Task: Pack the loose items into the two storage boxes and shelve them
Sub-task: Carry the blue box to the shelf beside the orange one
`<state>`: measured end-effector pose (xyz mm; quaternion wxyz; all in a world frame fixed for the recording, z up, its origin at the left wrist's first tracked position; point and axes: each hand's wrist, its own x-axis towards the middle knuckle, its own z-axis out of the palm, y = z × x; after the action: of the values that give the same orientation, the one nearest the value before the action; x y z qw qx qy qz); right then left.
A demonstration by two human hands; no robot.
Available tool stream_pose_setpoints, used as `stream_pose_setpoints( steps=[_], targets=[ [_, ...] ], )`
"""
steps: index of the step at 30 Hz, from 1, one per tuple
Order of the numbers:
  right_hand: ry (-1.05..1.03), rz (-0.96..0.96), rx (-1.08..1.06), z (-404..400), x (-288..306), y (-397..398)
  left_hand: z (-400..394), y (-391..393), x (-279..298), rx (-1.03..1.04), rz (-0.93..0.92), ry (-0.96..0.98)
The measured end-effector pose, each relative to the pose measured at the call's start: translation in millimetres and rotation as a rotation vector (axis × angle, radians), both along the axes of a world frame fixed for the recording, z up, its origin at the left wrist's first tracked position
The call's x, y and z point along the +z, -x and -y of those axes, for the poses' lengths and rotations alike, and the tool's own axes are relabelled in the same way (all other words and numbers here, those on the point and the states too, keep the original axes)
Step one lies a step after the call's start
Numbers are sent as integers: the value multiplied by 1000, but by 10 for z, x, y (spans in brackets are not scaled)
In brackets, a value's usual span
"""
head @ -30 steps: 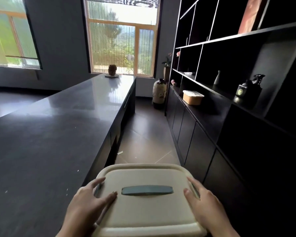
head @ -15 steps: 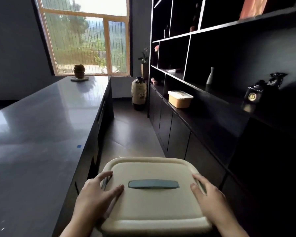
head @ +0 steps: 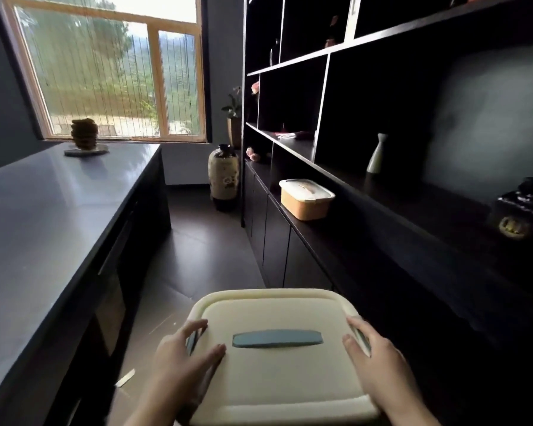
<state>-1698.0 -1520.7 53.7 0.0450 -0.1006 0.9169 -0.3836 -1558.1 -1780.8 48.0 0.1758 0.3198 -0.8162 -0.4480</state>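
I carry a cream storage box (head: pixel 277 376) with a grey-blue handle set in its lid, low in the view over the floor between table and shelving. My left hand (head: pixel 182 364) grips its left edge, thumb on the lid. My right hand (head: pixel 379 361) grips the right edge the same way. A second box (head: pixel 305 199), orange with a cream lid, stands on the long dark shelf ledge (head: pixel 366 259) ahead on the right. The contents of both boxes are hidden by their lids.
A long dark table (head: pixel 43 226) runs along the left, with a brown stacked ornament (head: pixel 84 135) at its far end. A tall jar (head: pixel 223 176) stands on the floor by the window. A white bottle (head: pixel 377 153) and a dark figurine (head: pixel 520 210) sit on the shelf.
I have moved and turned to the right with the box, away from the table. The shelving and the orange box are nearer and larger. Both hands keep their hold.
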Motion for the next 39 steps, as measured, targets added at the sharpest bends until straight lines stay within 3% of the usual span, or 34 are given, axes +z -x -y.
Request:
stream_pose_setpoints(
  steps=[9,16,23,30,35,39],
  targets=[
    [29,0,-153,757,-105,1435,954,1927,-144,-100,73,57],
    [121,6,-410,1210,-48,2323,1538,3622,-2,-415,96,201],
    [184,22,-762,1090,-248,2976,1233,5150,-63,-719,40,254],
    [200,17,-1035,1278,-860,3697,990,6254,-599,-883,197,218],
    [399,-22,-922,1308,-989,4406,989,7015,-713,-886,173,254],
    [114,-182,-974,1480,-908,4842,946,7450,-704,-837,166,487]
  ],
)
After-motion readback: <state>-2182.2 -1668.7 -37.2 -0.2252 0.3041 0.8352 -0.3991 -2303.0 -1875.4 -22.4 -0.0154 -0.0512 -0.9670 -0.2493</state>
